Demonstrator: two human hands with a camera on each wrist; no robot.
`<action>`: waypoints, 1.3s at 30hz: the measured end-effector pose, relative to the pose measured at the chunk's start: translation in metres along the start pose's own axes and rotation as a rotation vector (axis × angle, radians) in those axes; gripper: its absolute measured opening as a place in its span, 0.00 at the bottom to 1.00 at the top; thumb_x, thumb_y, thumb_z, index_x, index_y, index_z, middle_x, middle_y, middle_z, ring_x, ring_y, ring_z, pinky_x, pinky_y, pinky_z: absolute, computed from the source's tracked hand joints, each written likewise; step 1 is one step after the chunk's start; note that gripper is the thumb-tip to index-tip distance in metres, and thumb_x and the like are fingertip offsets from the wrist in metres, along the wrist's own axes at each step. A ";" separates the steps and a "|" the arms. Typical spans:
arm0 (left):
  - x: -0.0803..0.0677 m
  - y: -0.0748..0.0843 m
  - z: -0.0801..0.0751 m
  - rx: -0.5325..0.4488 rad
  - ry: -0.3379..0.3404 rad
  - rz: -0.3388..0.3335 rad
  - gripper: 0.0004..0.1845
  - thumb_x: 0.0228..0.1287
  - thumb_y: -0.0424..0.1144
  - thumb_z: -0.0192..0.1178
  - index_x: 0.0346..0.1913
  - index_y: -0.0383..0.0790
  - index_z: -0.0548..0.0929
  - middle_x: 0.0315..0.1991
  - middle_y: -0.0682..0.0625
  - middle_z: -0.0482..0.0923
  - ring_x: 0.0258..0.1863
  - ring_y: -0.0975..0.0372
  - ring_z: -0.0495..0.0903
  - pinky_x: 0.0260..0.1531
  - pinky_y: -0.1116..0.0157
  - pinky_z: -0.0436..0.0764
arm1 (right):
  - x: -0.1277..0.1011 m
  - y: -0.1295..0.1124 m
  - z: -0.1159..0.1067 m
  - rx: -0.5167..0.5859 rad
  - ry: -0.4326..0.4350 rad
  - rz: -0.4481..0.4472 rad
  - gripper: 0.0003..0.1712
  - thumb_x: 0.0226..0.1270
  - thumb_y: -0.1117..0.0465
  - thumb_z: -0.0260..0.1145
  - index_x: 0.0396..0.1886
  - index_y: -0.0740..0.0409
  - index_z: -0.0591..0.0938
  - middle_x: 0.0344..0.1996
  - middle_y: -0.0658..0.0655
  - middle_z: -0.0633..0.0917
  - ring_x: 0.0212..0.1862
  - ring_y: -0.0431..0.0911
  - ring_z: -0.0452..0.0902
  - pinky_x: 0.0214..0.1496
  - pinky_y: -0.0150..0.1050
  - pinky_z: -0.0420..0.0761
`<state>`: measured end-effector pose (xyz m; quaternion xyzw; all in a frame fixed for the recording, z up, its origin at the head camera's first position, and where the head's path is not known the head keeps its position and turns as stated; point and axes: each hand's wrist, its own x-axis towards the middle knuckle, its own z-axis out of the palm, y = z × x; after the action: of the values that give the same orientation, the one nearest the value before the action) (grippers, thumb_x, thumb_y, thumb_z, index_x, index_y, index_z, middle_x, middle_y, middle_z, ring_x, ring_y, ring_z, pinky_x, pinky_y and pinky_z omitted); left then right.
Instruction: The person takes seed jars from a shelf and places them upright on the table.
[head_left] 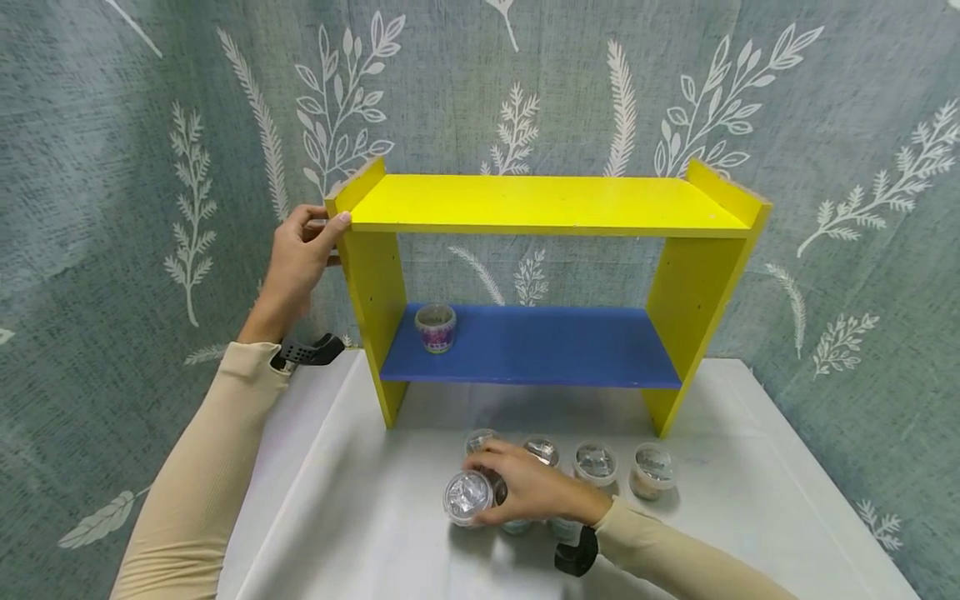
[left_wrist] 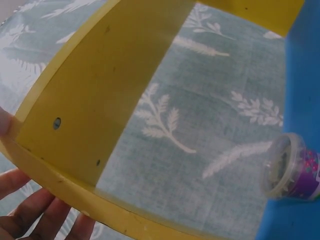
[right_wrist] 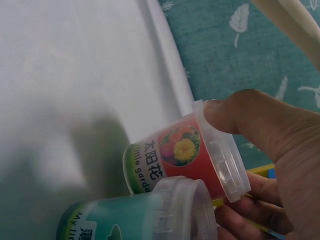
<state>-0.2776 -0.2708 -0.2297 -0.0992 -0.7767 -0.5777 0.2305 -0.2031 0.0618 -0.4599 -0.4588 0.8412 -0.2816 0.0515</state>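
Note:
My left hand (head_left: 296, 250) grips the upper left side panel of a small yellow shelf unit (head_left: 555, 200), thumb on the front edge. The left wrist view shows its fingertips along the yellow side panel (left_wrist: 95, 100). Below, my right hand (head_left: 525, 483) pinches a clear-lidded plastic tub (head_left: 468, 498) by its rim. This tub has a red label with a flower picture (right_wrist: 182, 145) and is tilted in the right wrist view. Close beside it stands a teal tub (right_wrist: 125, 215). Another tub with a purple label (head_left: 437, 329) sits at the left of the blue middle shelf (head_left: 547, 346).
Several more lidded tubs stand on the white table (head_left: 390, 517) in front of the unit, among them the rightmost tub (head_left: 652, 471) and its neighbour tub (head_left: 596, 462). My right hand partly hides some. A leaf-patterned green cloth (head_left: 465, 100) hangs behind.

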 end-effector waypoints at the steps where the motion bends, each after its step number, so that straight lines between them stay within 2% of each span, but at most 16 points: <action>1: 0.000 0.000 0.000 0.004 -0.001 -0.002 0.28 0.74 0.57 0.60 0.65 0.43 0.73 0.53 0.49 0.77 0.51 0.59 0.78 0.48 0.64 0.80 | 0.000 0.000 0.001 -0.010 0.004 -0.002 0.36 0.54 0.45 0.82 0.61 0.51 0.82 0.57 0.47 0.79 0.57 0.39 0.74 0.61 0.37 0.77; 5: -0.001 0.001 0.000 0.014 -0.002 -0.007 0.29 0.74 0.57 0.60 0.66 0.42 0.72 0.53 0.48 0.77 0.52 0.59 0.78 0.49 0.63 0.80 | 0.000 0.000 0.004 -0.039 0.013 -0.007 0.35 0.53 0.45 0.82 0.60 0.50 0.82 0.57 0.46 0.80 0.57 0.40 0.70 0.61 0.39 0.76; 10: 0.000 0.001 -0.001 0.012 -0.002 -0.004 0.29 0.74 0.57 0.59 0.67 0.42 0.72 0.53 0.49 0.77 0.51 0.59 0.79 0.49 0.63 0.81 | 0.001 -0.001 0.007 -0.081 0.020 -0.023 0.35 0.52 0.44 0.82 0.59 0.50 0.83 0.55 0.45 0.82 0.52 0.39 0.66 0.56 0.34 0.74; 23: 0.000 -0.001 0.000 0.008 -0.002 -0.002 0.28 0.74 0.57 0.60 0.66 0.43 0.73 0.53 0.49 0.77 0.50 0.59 0.79 0.49 0.64 0.81 | 0.000 0.005 0.012 -0.186 0.040 -0.061 0.37 0.54 0.43 0.81 0.62 0.52 0.83 0.56 0.46 0.83 0.50 0.40 0.64 0.55 0.35 0.72; 33: 0.000 0.001 -0.001 0.005 0.002 -0.001 0.27 0.74 0.57 0.60 0.65 0.43 0.73 0.52 0.49 0.77 0.50 0.60 0.79 0.48 0.63 0.81 | 0.000 0.003 0.006 -0.186 0.046 -0.048 0.36 0.54 0.43 0.82 0.61 0.50 0.85 0.51 0.44 0.80 0.48 0.38 0.62 0.52 0.33 0.69; 39: 0.000 -0.001 0.000 0.005 0.000 -0.007 0.28 0.74 0.57 0.60 0.66 0.44 0.72 0.53 0.49 0.77 0.51 0.60 0.79 0.49 0.62 0.81 | 0.001 0.008 0.004 -0.076 0.081 -0.044 0.30 0.63 0.41 0.76 0.60 0.49 0.85 0.50 0.46 0.81 0.47 0.39 0.63 0.50 0.35 0.71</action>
<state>-0.2782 -0.2715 -0.2300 -0.0960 -0.7786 -0.5765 0.2285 -0.2084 0.0628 -0.4672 -0.4671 0.8423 -0.2689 -0.0061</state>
